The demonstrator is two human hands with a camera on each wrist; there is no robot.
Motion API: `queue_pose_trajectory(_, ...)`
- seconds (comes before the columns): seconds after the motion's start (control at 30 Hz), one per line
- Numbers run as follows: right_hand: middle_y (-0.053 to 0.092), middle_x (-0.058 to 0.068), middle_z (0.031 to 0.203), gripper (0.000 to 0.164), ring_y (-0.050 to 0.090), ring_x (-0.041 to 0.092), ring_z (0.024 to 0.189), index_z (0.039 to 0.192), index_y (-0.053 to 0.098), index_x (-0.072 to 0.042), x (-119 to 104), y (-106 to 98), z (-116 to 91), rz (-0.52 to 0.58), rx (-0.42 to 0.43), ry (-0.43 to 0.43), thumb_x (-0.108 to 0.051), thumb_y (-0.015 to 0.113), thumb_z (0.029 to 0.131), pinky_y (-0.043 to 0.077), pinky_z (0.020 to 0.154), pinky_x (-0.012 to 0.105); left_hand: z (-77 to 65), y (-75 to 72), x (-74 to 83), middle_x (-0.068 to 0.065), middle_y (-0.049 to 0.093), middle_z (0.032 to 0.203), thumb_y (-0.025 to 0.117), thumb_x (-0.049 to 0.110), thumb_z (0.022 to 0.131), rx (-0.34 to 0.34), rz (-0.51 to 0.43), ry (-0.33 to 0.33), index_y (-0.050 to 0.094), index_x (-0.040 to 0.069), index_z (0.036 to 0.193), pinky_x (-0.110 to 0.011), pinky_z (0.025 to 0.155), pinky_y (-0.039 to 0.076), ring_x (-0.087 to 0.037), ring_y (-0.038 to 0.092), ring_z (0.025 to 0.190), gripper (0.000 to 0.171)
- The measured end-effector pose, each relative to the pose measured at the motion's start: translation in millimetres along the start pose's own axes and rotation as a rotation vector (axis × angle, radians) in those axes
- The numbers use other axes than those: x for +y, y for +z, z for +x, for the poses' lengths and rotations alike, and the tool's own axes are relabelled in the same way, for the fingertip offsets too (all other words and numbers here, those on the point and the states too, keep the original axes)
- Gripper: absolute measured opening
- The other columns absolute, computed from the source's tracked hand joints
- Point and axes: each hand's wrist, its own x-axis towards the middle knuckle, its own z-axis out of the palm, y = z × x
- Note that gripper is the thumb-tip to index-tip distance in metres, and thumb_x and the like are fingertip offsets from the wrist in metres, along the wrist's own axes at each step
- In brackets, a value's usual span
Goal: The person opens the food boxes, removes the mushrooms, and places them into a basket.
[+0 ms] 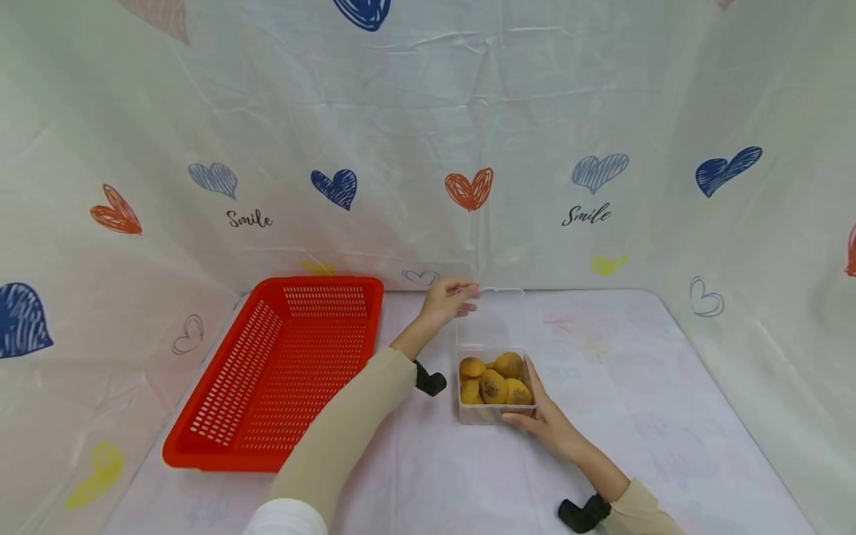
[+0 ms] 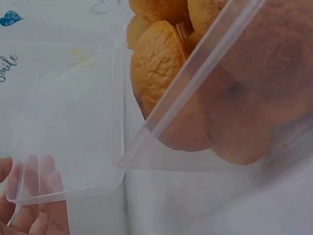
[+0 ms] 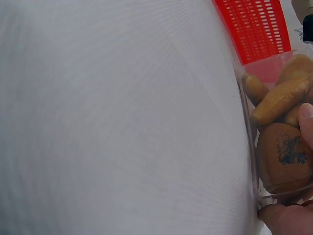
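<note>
At clear box (image 1: 476,416) | left hand (image 1: 446,303) pinches raised lid (image 2: 73,127) | right hand (image 1: 545,420) grips near-right corner

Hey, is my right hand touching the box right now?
Touching. The head view shows your right hand gripping the box, thumb against the front wall and fingers along the right side.

Left grip (image 1: 444,303) forward (right grip (image 1: 548,422) nearer)

I'm seeing a clear box (image 1: 480,417) sitting upright on the bench (image 1: 615,416); its lid (image 1: 493,321) is standing raised; rounded yellow-brown pieces (image 1: 493,387) are filling it.
</note>
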Motion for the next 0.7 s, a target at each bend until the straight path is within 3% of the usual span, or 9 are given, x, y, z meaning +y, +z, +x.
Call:
queue_pose_trajectory(0.23,-0.004,0.023,0.164,0.107,0.004,0.048,0.146,0.16,-0.011,-0.015,2,0,0,-0.003,0.003,0.002,-0.02,0.073,0.093,0.02,0.102,0.006,2.8,0.7,-9.1,-0.017,0.069,0.113,0.063,0.019,0.1,0.091,-0.101,-0.111,0.065,-0.001,0.124,-0.034,0.076,0.06,-0.027,0.073,0.087,0.032)
queue_pose_trajectory(0.43,-0.002,0.023,0.164,0.107,0.003,0.046,0.147,0.16,-0.009,-0.018,1,1,1,0.0,0.013,0.006,-0.019,0.073,0.092,0.017,0.102,0.004,3.3,-1.0,-17.5,-0.017,0.067,0.114,0.06,0.022,0.101,0.153,-0.017,-0.164,0.066,0.003,0.127,-0.03,0.068,0.06,-0.038,0.067,0.1,0.033)
queue_pose_trajectory(0.6,-0.002,0.022,0.164,0.107,0.002,0.044,0.148,0.16,-0.009,-0.021,2,1,2,0.005,0.013,0.006,-0.017,0.073,0.092,0.014,0.102,0.003,1.7,-3.9,-24.1,-0.022,0.068,0.119,0.052,0.025,0.106,0.1,-0.045,-0.222,0.06,0.006,0.136,-0.035,0.071,0.061,-0.04,0.068,0.101,0.037)
queue_pose_trajectory(0.7,-0.001,0.023,0.164,0.107,0.003,0.045,0.148,0.16,-0.009,-0.019,3,1,2,0.004,0.012,0.006,-0.018,0.073,0.092,0.02,0.101,0.005,1.0,-5.8,-26.8,-0.023,0.067,0.12,0.048,0.027,0.108,0.042,-0.071,-0.262,0.054,0.008,0.143,-0.038,0.074,0.06,-0.037,0.07,0.097,0.041)
